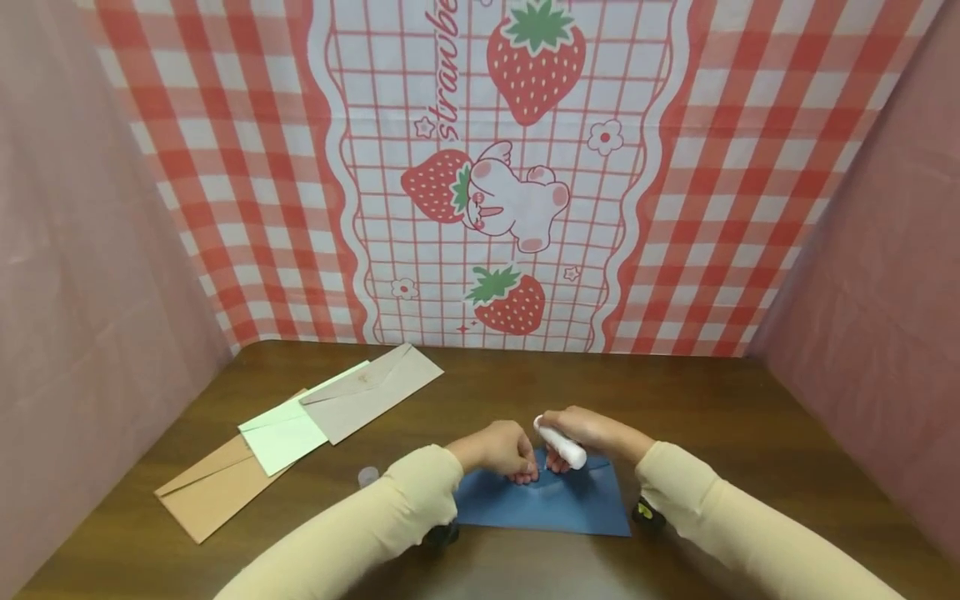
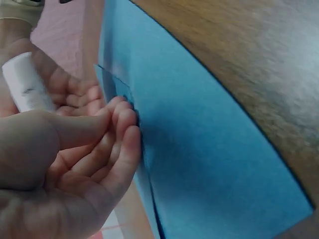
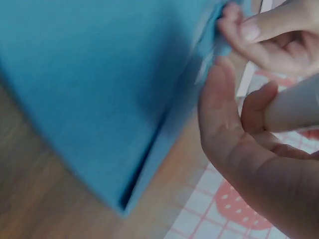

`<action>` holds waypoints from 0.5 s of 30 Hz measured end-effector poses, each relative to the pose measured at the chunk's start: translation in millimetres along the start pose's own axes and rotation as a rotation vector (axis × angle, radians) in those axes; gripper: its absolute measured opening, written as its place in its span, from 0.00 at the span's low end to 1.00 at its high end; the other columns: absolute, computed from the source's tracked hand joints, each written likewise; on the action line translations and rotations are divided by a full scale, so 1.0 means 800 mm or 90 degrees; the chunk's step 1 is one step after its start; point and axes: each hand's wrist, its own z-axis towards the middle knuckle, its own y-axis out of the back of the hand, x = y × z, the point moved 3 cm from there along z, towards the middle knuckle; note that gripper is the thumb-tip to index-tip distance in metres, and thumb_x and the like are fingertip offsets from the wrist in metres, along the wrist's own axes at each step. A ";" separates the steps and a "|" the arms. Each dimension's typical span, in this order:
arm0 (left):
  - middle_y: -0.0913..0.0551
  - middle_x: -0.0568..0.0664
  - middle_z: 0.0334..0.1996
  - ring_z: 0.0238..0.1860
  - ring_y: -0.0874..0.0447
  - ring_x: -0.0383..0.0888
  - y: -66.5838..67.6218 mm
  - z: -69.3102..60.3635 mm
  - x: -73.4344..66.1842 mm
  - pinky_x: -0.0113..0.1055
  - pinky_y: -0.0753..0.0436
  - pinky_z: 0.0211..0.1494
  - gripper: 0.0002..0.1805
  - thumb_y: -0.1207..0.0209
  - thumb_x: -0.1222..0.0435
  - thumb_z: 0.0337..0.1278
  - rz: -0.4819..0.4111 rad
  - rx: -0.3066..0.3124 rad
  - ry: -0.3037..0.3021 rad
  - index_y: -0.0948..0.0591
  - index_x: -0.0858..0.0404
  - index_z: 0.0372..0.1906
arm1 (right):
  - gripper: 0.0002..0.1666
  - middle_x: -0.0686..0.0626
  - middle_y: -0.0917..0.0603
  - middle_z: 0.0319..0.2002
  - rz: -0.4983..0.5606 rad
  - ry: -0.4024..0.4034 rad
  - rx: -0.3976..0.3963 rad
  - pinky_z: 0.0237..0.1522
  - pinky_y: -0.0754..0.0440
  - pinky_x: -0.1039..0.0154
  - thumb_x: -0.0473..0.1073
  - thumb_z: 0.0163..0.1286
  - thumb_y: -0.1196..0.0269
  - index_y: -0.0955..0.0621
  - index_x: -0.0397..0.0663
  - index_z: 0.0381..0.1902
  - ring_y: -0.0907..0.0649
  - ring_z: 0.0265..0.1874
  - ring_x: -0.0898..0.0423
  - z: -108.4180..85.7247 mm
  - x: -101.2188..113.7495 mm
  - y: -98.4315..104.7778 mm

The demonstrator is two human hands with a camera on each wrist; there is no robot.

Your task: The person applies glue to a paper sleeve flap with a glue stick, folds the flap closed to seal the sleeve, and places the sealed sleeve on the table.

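A blue envelope [image 1: 555,510] lies on the table in front of the person, its flap side up. The left hand [image 1: 504,450] has its thumb against its curled fingers, and the fingertips pinch at the middle of the flap [image 2: 110,82]. In the right hand [image 1: 592,427] a white glue stick [image 1: 564,448] is held across the palm. Fingertips of that hand touch the flap beside the left hand. A whitish, shiny smear shows on the flap edge in the right wrist view. The underside of the flap is mostly hidden.
To the left, a tan envelope [image 1: 202,496], a pale green envelope [image 1: 281,433] and a grey envelope [image 1: 371,396] overlap. A small translucent cap [image 1: 367,477] stands by the left sleeve. A strawberry-print cloth [image 1: 480,250] hangs behind the brown table [image 1: 675,392].
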 end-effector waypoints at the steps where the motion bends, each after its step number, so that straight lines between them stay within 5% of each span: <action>1: 0.12 0.60 0.27 0.19 0.20 0.37 -0.002 -0.001 0.003 0.20 0.26 0.22 0.07 0.39 0.72 0.57 -0.011 -0.006 0.000 0.13 0.70 0.27 | 0.23 0.52 0.21 0.13 0.011 -0.001 0.006 0.20 0.20 0.69 0.48 0.69 0.55 0.24 0.35 0.25 0.20 0.15 0.62 0.000 0.000 -0.003; 6: 0.12 0.62 0.26 0.24 0.14 0.46 0.000 -0.003 0.010 0.24 0.20 0.24 0.07 0.39 0.74 0.56 -0.047 -0.023 -0.012 0.13 0.71 0.27 | 0.24 0.51 0.20 0.15 0.033 0.008 0.043 0.21 0.20 0.69 0.48 0.70 0.56 0.23 0.33 0.28 0.20 0.16 0.62 -0.001 -0.004 -0.016; 15: 0.12 0.60 0.25 0.18 0.24 0.35 0.029 -0.013 0.028 0.26 0.19 0.25 0.08 0.41 0.74 0.56 -0.028 -0.036 0.038 0.14 0.71 0.27 | 0.24 0.49 0.18 0.19 0.023 0.007 0.031 0.23 0.19 0.69 0.49 0.72 0.55 0.25 0.34 0.28 0.19 0.17 0.62 -0.002 -0.010 -0.021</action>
